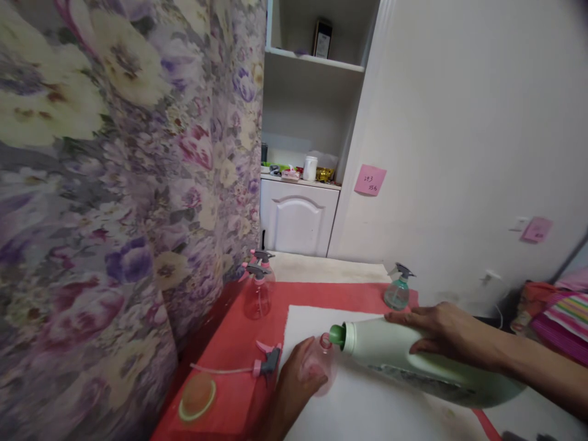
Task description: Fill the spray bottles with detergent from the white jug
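Note:
My left hand [298, 380] is wrapped round a clear pink bottle [319, 364] whose neck is uncovered. My right hand [441, 334] grips a large pale green jug [386, 346], tipped to the left. The jug's green spout [337, 335] is right at the mouth of the pink bottle; I cannot make out any stream between them. Left of the pink bottle, a pink and grey spray trigger [266, 362] with a long tube lies on the red cover. A round, pale-rimmed cap or ring [197, 397] lies below the tube.
Two pink spray bottles [258, 297] stand at the back left, and a green spray bottle [397, 293] at the back right. A white sheet [358, 410] lies over the red cover [229, 349]. The floral curtain [114, 214] borders the left side, a white wall [459, 153] the right.

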Tool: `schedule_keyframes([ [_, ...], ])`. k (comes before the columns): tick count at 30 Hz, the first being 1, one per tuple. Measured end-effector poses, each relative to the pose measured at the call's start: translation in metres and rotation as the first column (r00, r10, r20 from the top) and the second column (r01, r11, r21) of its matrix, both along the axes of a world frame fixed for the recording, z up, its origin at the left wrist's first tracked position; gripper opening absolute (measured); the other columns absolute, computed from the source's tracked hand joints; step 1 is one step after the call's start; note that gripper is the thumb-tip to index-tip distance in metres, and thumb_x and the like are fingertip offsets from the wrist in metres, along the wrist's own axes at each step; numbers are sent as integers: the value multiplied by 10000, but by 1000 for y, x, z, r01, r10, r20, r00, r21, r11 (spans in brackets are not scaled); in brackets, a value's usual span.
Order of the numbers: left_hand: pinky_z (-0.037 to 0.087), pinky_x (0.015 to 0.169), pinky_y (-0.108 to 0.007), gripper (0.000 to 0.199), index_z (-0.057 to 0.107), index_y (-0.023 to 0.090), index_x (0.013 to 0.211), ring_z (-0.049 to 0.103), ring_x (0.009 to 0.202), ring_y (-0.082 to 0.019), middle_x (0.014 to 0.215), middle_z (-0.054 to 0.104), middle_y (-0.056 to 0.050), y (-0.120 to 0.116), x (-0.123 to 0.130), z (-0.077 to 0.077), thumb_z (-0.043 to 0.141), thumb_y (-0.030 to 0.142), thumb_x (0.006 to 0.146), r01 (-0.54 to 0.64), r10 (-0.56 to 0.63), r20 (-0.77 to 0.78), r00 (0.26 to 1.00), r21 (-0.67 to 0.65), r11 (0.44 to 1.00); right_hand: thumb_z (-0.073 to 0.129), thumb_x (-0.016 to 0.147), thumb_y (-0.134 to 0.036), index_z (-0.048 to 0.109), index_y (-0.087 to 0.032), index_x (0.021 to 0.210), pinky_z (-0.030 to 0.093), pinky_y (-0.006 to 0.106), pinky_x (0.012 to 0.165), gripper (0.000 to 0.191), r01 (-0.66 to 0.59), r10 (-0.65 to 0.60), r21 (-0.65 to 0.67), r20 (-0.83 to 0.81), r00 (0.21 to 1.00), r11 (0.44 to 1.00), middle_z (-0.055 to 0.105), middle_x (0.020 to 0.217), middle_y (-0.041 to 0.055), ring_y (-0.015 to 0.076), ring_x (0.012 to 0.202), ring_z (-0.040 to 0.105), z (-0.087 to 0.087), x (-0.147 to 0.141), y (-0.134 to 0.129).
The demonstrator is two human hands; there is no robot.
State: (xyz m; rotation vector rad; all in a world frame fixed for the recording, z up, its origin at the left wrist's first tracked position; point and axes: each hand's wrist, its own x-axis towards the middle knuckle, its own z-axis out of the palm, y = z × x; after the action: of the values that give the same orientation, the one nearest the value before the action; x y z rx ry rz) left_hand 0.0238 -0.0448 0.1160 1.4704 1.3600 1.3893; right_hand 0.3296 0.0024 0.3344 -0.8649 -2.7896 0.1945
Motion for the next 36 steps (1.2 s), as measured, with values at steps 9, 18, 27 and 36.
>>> schedule_keyframes([
  [9, 486, 982, -305, 619, 528, 172, 1242, 550, 1230, -261, 1312, 600, -128, -3, 5, 10, 632, 198, 632, 16, -13, 54, 998, -48, 999, 512, 925, -452, 476, -306, 1384, 509, 331, 652, 483, -27, 11, 73, 212, 977, 997, 726, 951, 85, 236, 757, 700, 5, -1, 5],
  [18, 469, 1002, -307, 580, 554, 211, 1215, 572, 1203, -261, 1274, 636, -99, -3, 3, 11, 654, 223, 643, -4, 5, 26, 1000, -27, 1000, 498, 931, -459, 472, -306, 1385, 468, 292, 574, 480, -51, 12, 143, 262, 965, 988, 721, 947, 72, 205, 674, 684, 14, -7, 3],
  [27, 455, 1011, -286, 581, 549, 188, 1235, 561, 1207, -247, 1290, 619, -101, -3, 3, 8, 634, 217, 661, -4, 3, -22, 1000, -19, 1000, 510, 936, -414, 458, -295, 1389, 434, 269, 559, 471, -110, 47, 208, 286, 957, 972, 697, 880, 52, 173, 630, 656, 18, -9, 3],
  [36, 440, 1025, -288, 596, 513, 206, 1258, 539, 1235, -233, 1325, 588, -92, -3, 2, 5, 631, 183, 674, 38, -38, 0, 999, -26, 999, 516, 938, -400, 468, -257, 1375, 364, 249, 490, 462, -170, 99, 252, 270, 958, 953, 679, 792, 28, 152, 560, 616, 20, -11, 2],
])
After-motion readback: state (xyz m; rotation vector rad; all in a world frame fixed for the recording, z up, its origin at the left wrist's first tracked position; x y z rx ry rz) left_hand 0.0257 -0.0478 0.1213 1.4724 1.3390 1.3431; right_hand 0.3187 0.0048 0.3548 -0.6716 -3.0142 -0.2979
